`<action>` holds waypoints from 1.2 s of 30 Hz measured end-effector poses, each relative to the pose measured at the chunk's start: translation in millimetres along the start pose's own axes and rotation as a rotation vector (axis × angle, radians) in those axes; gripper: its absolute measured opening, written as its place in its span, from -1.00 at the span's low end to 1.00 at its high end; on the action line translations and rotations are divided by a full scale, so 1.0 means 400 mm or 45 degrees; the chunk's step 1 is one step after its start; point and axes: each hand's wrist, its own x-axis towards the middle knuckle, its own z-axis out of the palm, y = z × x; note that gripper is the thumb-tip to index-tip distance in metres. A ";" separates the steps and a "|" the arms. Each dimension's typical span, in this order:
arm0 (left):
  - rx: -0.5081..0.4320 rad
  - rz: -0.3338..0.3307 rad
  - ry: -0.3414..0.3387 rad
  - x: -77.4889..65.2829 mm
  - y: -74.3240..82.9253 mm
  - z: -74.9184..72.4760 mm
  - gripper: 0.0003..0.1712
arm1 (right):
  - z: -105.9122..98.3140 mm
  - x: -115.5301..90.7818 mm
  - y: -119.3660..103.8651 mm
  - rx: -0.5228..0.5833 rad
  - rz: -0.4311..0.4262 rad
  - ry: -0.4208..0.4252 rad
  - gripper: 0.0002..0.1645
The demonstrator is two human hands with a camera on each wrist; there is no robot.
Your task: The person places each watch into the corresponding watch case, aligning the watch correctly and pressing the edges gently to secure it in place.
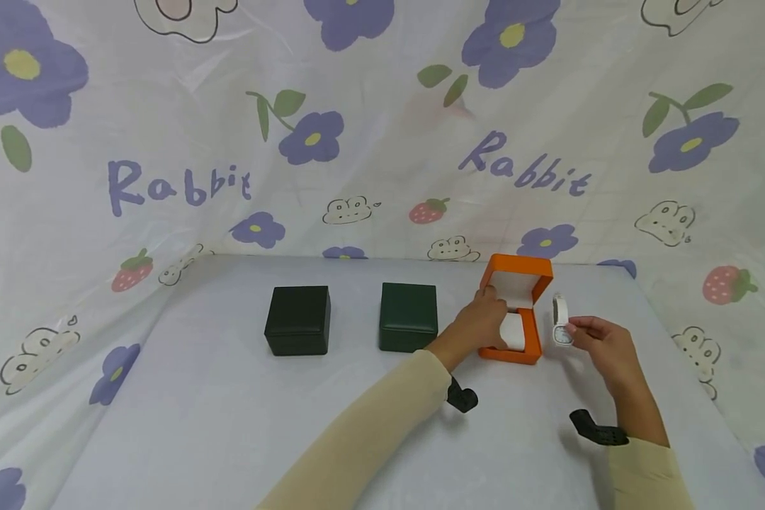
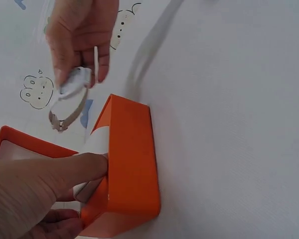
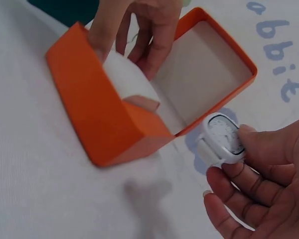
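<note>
An orange watch box (image 1: 510,358) stands on the table with its lid up. Inside it sits a white cushion (image 3: 127,77). My left hand (image 1: 481,319) reaches into the box from the left. Its thumb is at one side of the cushion and the fingers are at the other, gripping it; part of the grip is hidden in the left wrist view. To the right of the box, my right hand (image 1: 605,347) pinches a white wristwatch (image 3: 222,134) by its case between thumb and fingers. The watch's strap (image 2: 60,122) hangs in a loop, apart from the box.
A dark green box (image 1: 409,317) with its lid down stands left of the orange one. Farther left is a closed black box (image 1: 297,321). A patterned sheet (image 1: 382,142) hangs behind the white table (image 1: 217,425).
</note>
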 end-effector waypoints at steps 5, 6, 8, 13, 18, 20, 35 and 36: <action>0.008 0.055 0.035 -0.004 -0.008 0.004 -0.24 | -0.005 -0.016 -0.029 0.149 0.055 0.108 -0.33; 0.003 0.068 0.042 -0.006 -0.010 0.003 -0.24 | -0.007 -0.020 -0.034 0.173 0.060 0.129 -0.33; -0.012 0.090 0.049 -0.009 -0.015 0.005 -0.27 | -0.008 -0.027 -0.044 0.222 0.067 0.160 -0.34; -0.050 0.126 0.083 -0.016 -0.027 0.016 -0.35 | -0.010 -0.044 -0.066 0.338 0.077 0.214 -0.36; -0.094 0.132 0.133 -0.026 -0.030 0.029 -0.29 | -0.006 -0.053 -0.081 0.460 0.063 0.257 -0.41; -0.067 0.141 0.155 -0.031 -0.028 0.033 -0.23 | -0.003 -0.056 -0.085 0.481 0.048 0.263 -0.44; -0.430 0.236 0.474 -0.072 -0.024 0.043 -0.09 | 0.004 -0.071 -0.102 0.587 -0.047 0.262 -0.45; -0.484 0.242 0.495 -0.074 -0.024 0.039 -0.08 | 0.004 -0.073 -0.105 0.606 -0.060 0.265 -0.45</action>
